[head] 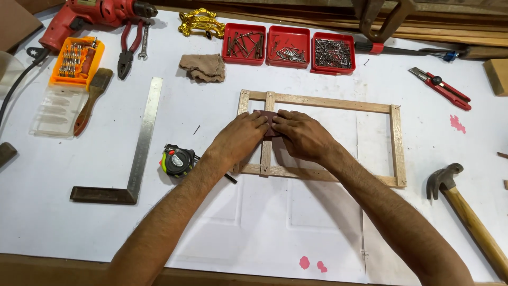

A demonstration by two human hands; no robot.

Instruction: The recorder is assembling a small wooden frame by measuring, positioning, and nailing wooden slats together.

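My left hand (241, 135) and right hand (302, 133) lie flat side by side, fingertips meeting, both pressed down on a small dark red sheet of sandpaper (269, 123) rather than gripping it; I judge the flat palms are there to keep it bearing evenly on the wood. The sandpaper sits on the upright inner slat of a wooden frame (396, 143), which lies flat near the middle of the white table (264, 222), the slat standing close to the frame's left end. Just left of my left wrist is a tape measure (177, 160), and beyond it a steel square (138, 153) with its blade running toward the far edge. A hammer (465, 209) rests by the right edge, head toward the frame. Farther out, a folded cloth (203, 68) lies behind the frame, and a red utility knife (442, 88) sits to the far right. Along the far edge stand three red trays of nails (288, 46), with pliers (128, 50), an orange bit case (76, 62), a brush (92, 98) and a red drill (92, 18) toward the far left corner, all within reach.
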